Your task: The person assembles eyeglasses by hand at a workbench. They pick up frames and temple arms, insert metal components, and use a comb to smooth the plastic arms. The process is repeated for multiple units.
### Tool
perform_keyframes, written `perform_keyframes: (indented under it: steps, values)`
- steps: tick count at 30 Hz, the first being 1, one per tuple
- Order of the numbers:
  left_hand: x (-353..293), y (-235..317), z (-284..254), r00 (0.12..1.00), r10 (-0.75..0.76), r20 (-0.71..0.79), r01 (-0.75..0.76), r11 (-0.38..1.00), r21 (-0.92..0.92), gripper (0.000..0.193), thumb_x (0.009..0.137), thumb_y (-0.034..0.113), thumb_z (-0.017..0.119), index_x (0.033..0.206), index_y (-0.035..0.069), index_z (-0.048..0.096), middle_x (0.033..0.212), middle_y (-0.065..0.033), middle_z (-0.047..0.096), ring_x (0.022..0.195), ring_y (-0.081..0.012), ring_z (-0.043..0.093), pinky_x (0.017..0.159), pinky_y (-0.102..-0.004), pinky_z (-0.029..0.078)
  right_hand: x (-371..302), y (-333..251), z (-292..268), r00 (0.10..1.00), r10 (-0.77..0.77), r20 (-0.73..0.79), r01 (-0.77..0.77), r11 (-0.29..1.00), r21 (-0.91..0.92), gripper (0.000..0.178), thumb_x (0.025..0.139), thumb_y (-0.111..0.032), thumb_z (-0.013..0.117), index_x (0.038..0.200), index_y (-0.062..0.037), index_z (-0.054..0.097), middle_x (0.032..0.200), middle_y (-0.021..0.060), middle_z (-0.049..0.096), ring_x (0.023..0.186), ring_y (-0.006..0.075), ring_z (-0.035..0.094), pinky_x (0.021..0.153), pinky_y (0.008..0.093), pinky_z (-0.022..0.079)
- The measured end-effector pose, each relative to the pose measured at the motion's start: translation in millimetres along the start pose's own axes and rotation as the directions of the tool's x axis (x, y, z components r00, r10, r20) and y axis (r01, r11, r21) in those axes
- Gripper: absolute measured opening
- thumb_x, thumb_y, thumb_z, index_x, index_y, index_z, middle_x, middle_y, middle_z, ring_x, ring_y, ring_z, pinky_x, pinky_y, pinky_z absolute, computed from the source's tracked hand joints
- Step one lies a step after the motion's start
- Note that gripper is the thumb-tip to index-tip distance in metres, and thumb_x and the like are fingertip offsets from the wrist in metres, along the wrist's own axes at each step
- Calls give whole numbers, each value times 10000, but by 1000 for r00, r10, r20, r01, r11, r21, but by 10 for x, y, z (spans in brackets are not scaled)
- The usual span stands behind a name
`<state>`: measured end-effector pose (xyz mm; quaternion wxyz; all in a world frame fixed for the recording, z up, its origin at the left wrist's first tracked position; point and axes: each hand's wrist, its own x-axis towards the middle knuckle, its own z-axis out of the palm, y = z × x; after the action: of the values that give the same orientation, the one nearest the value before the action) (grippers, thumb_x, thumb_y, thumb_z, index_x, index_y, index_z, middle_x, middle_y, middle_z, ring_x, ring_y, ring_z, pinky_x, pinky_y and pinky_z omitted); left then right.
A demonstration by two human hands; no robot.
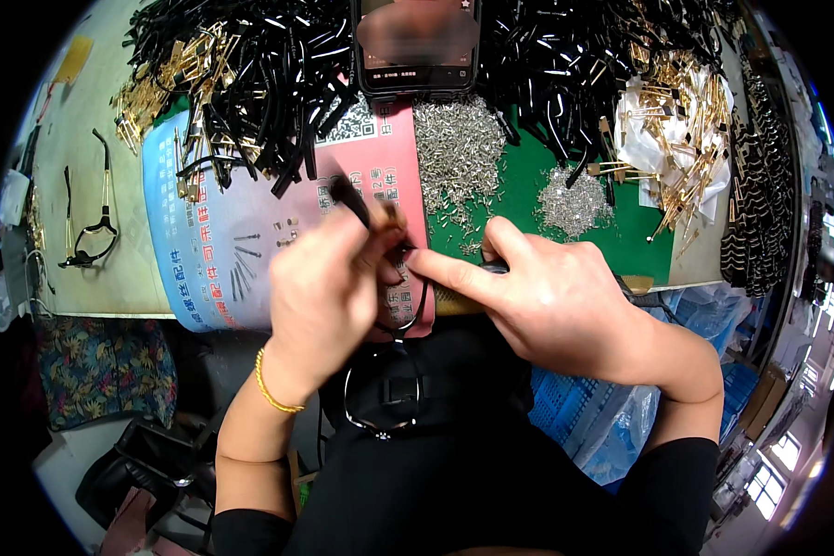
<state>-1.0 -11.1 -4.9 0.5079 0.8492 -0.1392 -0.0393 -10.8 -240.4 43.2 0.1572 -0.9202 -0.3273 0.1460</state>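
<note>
Together, left hand [320, 296] and right hand [551, 301] pinch a thin black glasses frame [389, 375].

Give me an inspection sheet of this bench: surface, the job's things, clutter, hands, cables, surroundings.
Surface: green mat partly under a pink and blue printed sheet.
Job's things: eyeglass frame hanging below the hands; dark temple arm in the left hand.
Clutter: black temple arms, gold metal parts, small silver screws, phone, finished glasses.
Hands: left hand and right hand both grip, meeting at the hinge.
Cables: nothing seen.
Surroundings: blue crate, floral cloth.
</note>
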Motion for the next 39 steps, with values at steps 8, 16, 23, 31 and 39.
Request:
perform_keyframes:
  steps: [8, 16, 23, 31, 39]
  values:
    - [-61, -51, 44, 987, 162, -18, -158, 977, 146, 236, 889, -84, 635, 1094, 25, 675, 876, -104, 715, 658, -192, 724, 601, -312, 561, 5, -22, 85, 992, 10, -127, -22, 996, -89, 593, 805, -73, 634, 1366, -263, 640, 916, 86, 535, 658, 210, 612, 499, 335, 523]
    - [-27, -5, -31, 994, -99, 40, 106, 964, -243, 126, 1021, -10, 564, 1143, -15, 599, 1115, -113, 694, 703, -120, 702, 551, -242, 577, 34, -36, 79, 995, 22, -97, -27, 998, -56, 608, 806, -77, 636, 1380, -279, 627, 937, 92, 547, 673, 221, 630, 510, 345, 533]
    - [-63, -57, 23, 993, -115, 2, 112, 957, -267, 119, 995, -13, 609, 1112, 3, 598, 992, -84, 711, 651, -135, 694, 537, -258, 552, 40, -35, 105, 995, 16, -103, -26, 995, -99, 610, 784, -88, 656, 1361, -285, 637, 921, 75, 550, 646, 205, 608, 487, 326, 517]
    - [-6, -56, 29, 999, 33, -20, -35, 993, -110, 225, 920, -94, 639, 1113, 15, 602, 880, -83, 689, 619, -166, 683, 565, -297, 529, 57, -106, 160, 977, -14, -215, -52, 953, -298, 543, 788, -168, 680, 1313, -307, 676, 853, 10, 531, 645, 145, 584, 495, 276, 509]
    - [13, -63, 24, 1000, 2, 6, -1, 986, -170, 269, 900, -147, 599, 1118, 9, 581, 872, -86, 684, 621, -165, 683, 570, -291, 537, 165, 114, 292, 927, -196, -320, 46, 906, -420, 349, 872, -305, 658, 1206, -203, 657, 874, -22, 569, 571, 105, 508, 442, 223, 395]
